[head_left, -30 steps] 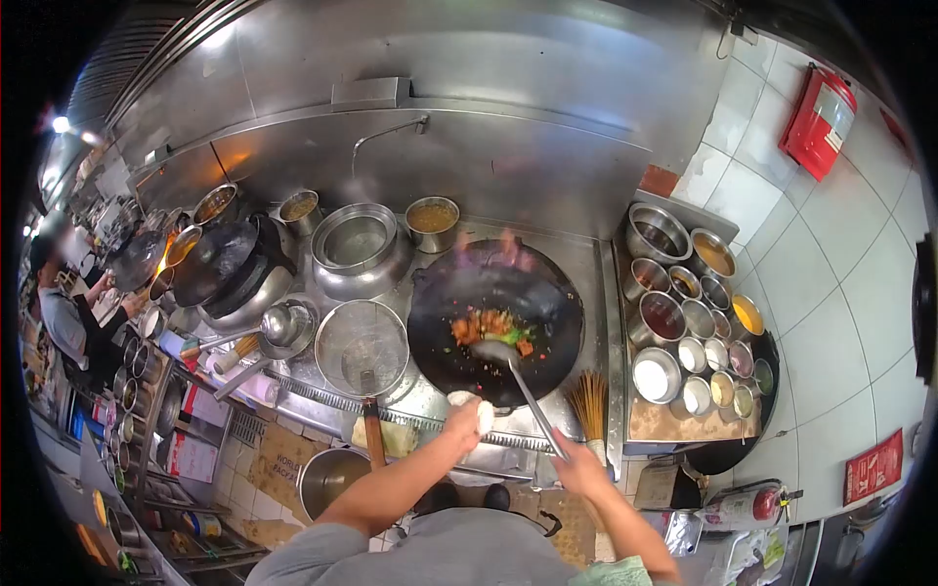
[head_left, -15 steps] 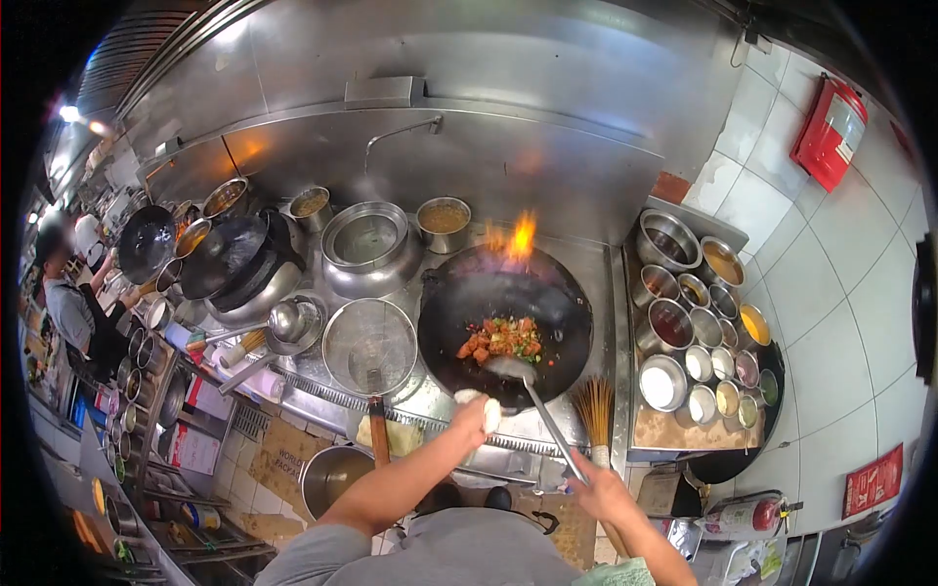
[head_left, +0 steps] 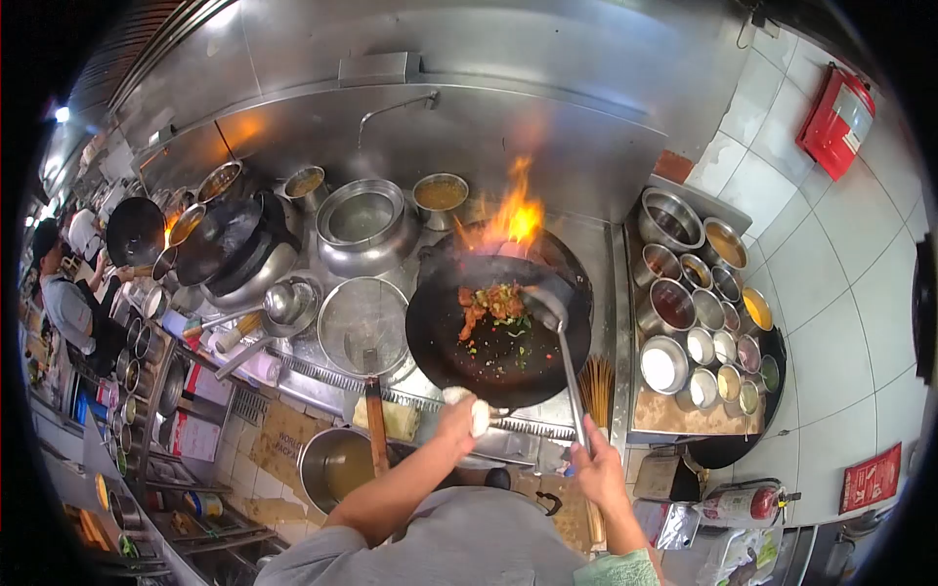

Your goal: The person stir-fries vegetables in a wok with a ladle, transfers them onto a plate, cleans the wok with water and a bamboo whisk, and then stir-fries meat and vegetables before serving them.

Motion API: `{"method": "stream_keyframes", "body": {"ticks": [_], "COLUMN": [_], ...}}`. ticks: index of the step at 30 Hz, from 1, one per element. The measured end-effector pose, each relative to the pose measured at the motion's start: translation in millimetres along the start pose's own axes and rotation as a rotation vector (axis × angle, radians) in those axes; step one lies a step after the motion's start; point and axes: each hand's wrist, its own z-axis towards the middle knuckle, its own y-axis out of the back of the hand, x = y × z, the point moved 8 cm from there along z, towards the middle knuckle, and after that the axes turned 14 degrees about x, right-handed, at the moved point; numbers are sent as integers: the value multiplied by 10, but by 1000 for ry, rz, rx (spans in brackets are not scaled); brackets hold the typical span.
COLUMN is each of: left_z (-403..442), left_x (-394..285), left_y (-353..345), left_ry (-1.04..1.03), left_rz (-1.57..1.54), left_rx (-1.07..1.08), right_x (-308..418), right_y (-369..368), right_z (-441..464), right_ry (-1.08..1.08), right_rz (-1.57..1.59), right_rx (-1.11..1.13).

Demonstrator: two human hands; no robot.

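My left hand (head_left: 457, 420) is closed on a white cloth (head_left: 477, 410) at the near edge of a black wok (head_left: 489, 376). Orange-brown food pieces with green bits (head_left: 496, 305) lie in the wok's middle. My right hand (head_left: 598, 469) grips the long handle of a metal ladle (head_left: 547, 307), whose bowl is at the food's right side. Flames (head_left: 515, 217) rise behind the wok's far part. Whether the cloth wraps the wok's rim or its handle is hidden by my fingers.
A round strainer (head_left: 363, 324) and a large pot (head_left: 360, 217) stand left of the wok. A bamboo brush (head_left: 597, 391) is at its right, then many seasoning containers (head_left: 700, 346). Further left are another wok (head_left: 223, 244) and a co-worker (head_left: 68, 303).
The flames have grown taller. The wok has tilted and shifted slightly left, and the ladle has moved up and right within it. The food sits higher in the wok.
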Motion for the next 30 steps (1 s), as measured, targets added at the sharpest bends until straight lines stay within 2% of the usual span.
{"method": "stream_keyframes", "body": {"ticks": [2,5,8,9,12,14,18,21,22,25,30], "left_z": [37,-64,-118,-151,-302,-486,-394,-232,-313,-545,-512], "left_x": [-80,-268,-287,-274,-213,-276,-160,-28,-49,124,207], "left_y": [-7,-61,67,165,239,66,26,68,-76,-33,12], "left_ry": [-15,-89,-251,-317,-507,-542,-404,-226,-151,83,105], "left_rz": [14,114,294,466,852,961,938,464,385,89,-9], "left_rx": [13,-6,-91,-141,-111,-137,-118,-61,75,17,73], "right_x": [-8,145,221,248,98,147,592,644,595,594,604], "right_y": [34,125,97,89,-34,-139,-409,-547,-603,-561,-603], "right_z": [145,329,306,327,261,176,136,264,288,142,62], "right_ry": [-72,-144,-101,-80,-81,-139,-159,-226,-213,-252,-246], "right_rz": [107,15,477,632,886,1060,1387,1661,1800,1936,1890], "right_rx": [-7,-67,-56,-52,-26,-3,59,55,137,153,178]}}
